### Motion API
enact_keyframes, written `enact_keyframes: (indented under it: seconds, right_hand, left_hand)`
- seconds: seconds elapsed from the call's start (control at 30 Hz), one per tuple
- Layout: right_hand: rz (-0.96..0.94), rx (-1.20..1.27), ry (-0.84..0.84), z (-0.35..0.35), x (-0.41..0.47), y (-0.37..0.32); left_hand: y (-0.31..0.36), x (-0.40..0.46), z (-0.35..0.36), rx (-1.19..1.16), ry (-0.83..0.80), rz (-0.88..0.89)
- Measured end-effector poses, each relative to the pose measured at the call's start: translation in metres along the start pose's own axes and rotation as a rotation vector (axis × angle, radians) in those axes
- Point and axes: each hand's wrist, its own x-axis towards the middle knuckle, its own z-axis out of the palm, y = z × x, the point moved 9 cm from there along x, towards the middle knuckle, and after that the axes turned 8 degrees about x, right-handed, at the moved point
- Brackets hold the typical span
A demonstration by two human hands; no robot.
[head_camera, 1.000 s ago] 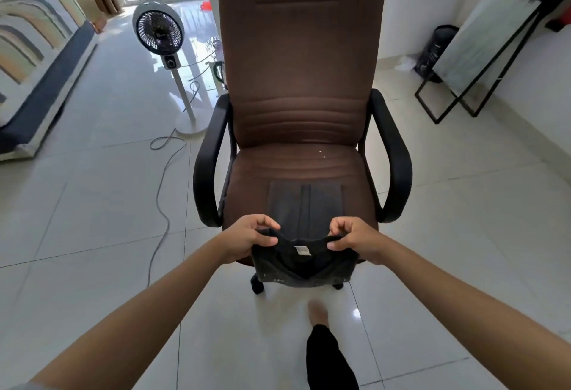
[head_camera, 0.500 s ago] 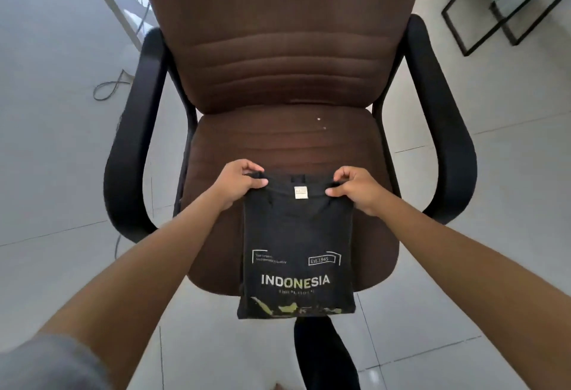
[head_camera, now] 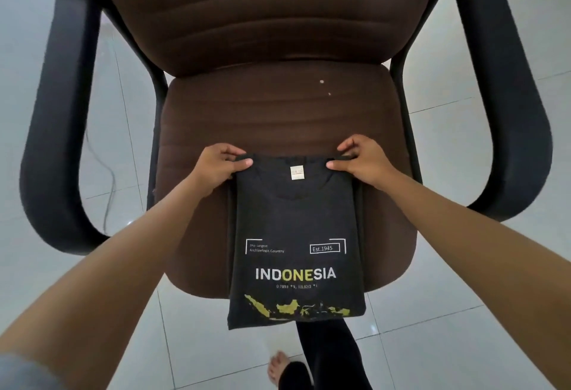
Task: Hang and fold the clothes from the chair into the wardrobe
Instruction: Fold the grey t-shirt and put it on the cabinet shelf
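Here | left hand [head_camera: 217,167], right hand [head_camera: 360,161] grip-pinch soft black folded T-shirt [head_camera: 295,223] | ribbed brown chair [head_camera: 278,111]

Bare forearms, grey sleeve [head_camera: 21,371] (left arm), black trouser leg [head_camera: 327,355], bare foot [head_camera: 278,368].

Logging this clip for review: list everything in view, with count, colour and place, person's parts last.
T-shirt: one, black with white and yellow print, folded narrow, lying on the seat, lower edge hanging over the front.
Chair: one, brown with black armrests, centre of view.
Floor: pale tiles, all around the chair.
Cable: one, grey, on the floor at left.
Left hand: pinching the shirt's top left corner.
Right hand: pinching the top right corner.
Leg: one, in black, bare foot below the shirt.
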Motion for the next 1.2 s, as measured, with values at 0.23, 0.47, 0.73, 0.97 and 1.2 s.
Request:
enact_keyframes:
  seconds: [0.23,0.47,0.73,0.97,1.2]
  right_hand:
    - [0.045,0.127,0.045,-0.010,-0.018,0.015]
    - [-0.024,0.064,0.231,-0.024,-0.016,0.014]
    - [-0.060,0.008,0.249,-0.015,-0.034,0.021]
    - [-0.176,0.022,0.312,-0.018,-0.038,0.017]
    - [-0.217,-0.116,0.424,-0.005,-0.055,0.019]
  left_hand:
    - [-0.010,-0.013,-0.001,-0.051,-0.091,-0.061]
    - [-0.011,-0.010,-0.007,-0.088,0.079,0.015]
    - [-0.025,-0.028,0.005,-0.108,0.046,0.011]
    - [-0.031,-0.022,-0.003,-0.031,0.247,0.070]
    - [-0.028,-0.038,0.004,0.197,0.359,0.088]
